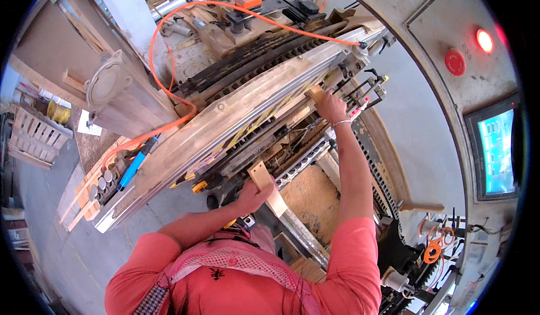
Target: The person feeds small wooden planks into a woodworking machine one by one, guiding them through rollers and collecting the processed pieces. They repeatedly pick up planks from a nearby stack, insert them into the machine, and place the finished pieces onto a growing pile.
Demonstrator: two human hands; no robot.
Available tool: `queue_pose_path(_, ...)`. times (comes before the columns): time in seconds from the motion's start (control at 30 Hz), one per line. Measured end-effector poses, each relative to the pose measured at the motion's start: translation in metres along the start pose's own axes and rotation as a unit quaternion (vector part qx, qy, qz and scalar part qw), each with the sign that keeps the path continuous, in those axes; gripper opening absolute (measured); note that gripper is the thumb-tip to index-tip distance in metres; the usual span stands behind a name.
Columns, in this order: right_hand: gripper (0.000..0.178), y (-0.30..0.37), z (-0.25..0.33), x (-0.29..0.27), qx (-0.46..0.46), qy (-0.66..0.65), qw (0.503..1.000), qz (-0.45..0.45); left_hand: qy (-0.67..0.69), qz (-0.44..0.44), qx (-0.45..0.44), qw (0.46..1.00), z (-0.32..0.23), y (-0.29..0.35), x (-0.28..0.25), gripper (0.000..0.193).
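Note:
My left hand (254, 197) is closed round a short pale wooden slat (260, 175) with small dark holes near its far end. The slat is tilted, its near end beside a metal rail on the machine's near side. Farther off and to the right, my right hand (332, 110) grips a wooden block (316, 94) against the machine bed (287, 125). Its fingertips are partly hidden behind the wrist and knuckles. Between the two hands lie dark rails, clamps and metal fittings of the woodworking machine.
An orange hose (151, 50) loops over the long dusty beam (219, 109). At right stands a control panel with a red stop button (455, 62), a lit red lamp (485, 41) and a screen (497, 152). A sawdust-covered board (312, 202) lies below.

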State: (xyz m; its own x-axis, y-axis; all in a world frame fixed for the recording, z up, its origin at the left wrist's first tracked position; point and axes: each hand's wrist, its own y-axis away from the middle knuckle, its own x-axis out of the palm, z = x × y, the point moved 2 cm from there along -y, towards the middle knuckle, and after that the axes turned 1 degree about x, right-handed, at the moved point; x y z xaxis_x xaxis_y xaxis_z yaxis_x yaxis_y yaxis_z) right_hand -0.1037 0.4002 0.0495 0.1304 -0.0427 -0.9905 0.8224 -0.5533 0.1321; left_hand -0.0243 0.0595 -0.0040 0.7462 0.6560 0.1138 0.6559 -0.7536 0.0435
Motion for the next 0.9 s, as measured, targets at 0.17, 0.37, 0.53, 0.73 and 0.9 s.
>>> queue_pose_path(0.17, 0.049, 0.003, 0.0, 0.002, -0.003, -0.013, 1.0, 0.005, -0.004, 0.01, 0.012, 1.0, -0.005, -0.001, 0.0, 0.014)
queue_pose_path(0.37, 0.05, 0.005, 0.003, 0.014, -0.001, -0.029, 0.999, -0.029, 0.027, 0.023, -0.008, 0.999, -0.003, -0.002, 0.001, 0.015)
queue_pose_path(0.53, 0.049, 0.004, 0.006, 0.008, 0.016, -0.055, 0.998, -0.007, 0.003, 0.034, -0.006, 0.999, -0.005, -0.003, 0.0, 0.015)
queue_pose_path(0.73, 0.044, 0.008, 0.01, 0.002, 0.044, -0.091, 0.995, 0.003, 0.002, 0.04, -0.011, 0.999, -0.013, -0.004, 0.002, 0.018)
queue_pose_path(0.9, 0.033, 0.012, 0.016, -0.008, 0.049, -0.085, 0.995, 0.016, -0.009, 0.046, -0.001, 0.999, -0.012, -0.004, -0.001, 0.015)
